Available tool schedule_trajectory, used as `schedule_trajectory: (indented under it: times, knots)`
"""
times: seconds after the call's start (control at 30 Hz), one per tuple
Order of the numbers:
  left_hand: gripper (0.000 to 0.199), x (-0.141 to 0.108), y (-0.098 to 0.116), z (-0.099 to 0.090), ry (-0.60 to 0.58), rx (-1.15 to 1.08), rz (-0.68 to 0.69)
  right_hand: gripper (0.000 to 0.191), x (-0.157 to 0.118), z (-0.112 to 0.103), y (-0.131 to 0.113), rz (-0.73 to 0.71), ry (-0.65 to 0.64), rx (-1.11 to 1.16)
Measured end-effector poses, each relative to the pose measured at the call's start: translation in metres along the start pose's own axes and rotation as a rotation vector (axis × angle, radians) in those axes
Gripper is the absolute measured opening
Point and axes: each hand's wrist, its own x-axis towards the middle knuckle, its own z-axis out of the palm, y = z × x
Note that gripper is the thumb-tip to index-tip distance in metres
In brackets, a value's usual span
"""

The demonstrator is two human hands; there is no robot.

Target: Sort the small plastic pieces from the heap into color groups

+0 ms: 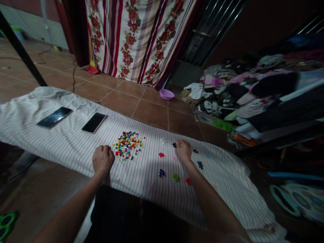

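My left hand (103,159) rests closed on the near edge of the striped cloth (149,182), just left of a heap of small multicoloured pieces (128,144). Nothing shows in its curled fingers. To the right, my right hand (183,150) is lowered over the cloth with its fingers bent together; what they hold, if anything, is hidden. Close by its fingertips lies a black cluster of pieces (174,145). Around it are small single-colour groups: white pieces (163,140), red pieces (161,155), pink pieces (174,158), dark blue pieces (162,173), green pieces (176,177) and orange-red pieces (187,181).
Two phones, a larger one (55,117) and a smaller one (94,123), lie on the cloth at left. Dark grey pieces (200,165) sit beyond my right forearm. On the tiled floor stands a purple basin (166,94), near piled clothes (243,84). A floral curtain (136,40) hangs behind.
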Motion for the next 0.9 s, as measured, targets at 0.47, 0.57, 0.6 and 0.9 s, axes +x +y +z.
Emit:
schedule_trajectory:
  times: [0.47, 0.57, 0.6, 0.9]
  knots:
    - [0.022, 0.001, -0.001, -0.002, -0.028, -0.015, 0.005, 0.023, -0.077, 0.068, -0.172, -0.548, -0.177, 0.446]
    - [0.022, 0.001, -0.001, -0.001, -0.030, -0.033, -0.003, 0.021, -0.084, 0.070, -0.185, -0.613, -0.250, 0.341]
    - [0.022, 0.001, -0.001, -0.001, -0.029, -0.036, -0.004, 0.021, -0.085, 0.070, -0.187, -0.623, -0.265, 0.305]
    - [0.023, 0.000, -0.003, 0.002, -0.014, -0.030, 0.007, 0.019, -0.076, 0.062, -0.206, -0.645, -0.323, 0.059]
